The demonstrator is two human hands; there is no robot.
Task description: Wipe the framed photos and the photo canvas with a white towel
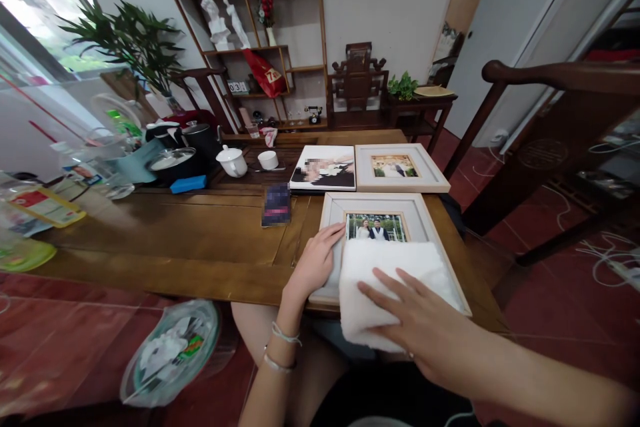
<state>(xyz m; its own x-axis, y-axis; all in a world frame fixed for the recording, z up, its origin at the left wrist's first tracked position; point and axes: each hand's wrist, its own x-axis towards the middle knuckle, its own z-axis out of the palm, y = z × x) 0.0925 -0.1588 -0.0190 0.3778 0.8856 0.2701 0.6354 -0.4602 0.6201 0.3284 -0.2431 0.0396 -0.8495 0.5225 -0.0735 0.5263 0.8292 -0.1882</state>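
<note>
A pale-framed photo frame (380, 210) lies flat at the near edge of the wooden table (175, 233). A folded white cloth (390, 273) covers the frame's lower half. My right hand (415, 317) lies flat on the cloth with fingers stretched out. My left hand (315, 260) rests on the frame's left edge, fingers lying over the border. Two bracelets circle my left wrist.
Beyond lie a second framed photo (400, 167), an unframed print (324, 170) and a small dark card (276, 205). White cups (233, 161), a kettle and pots crowd the table's left. A wooden chair (550, 120) stands right, a bin (170, 353) below left.
</note>
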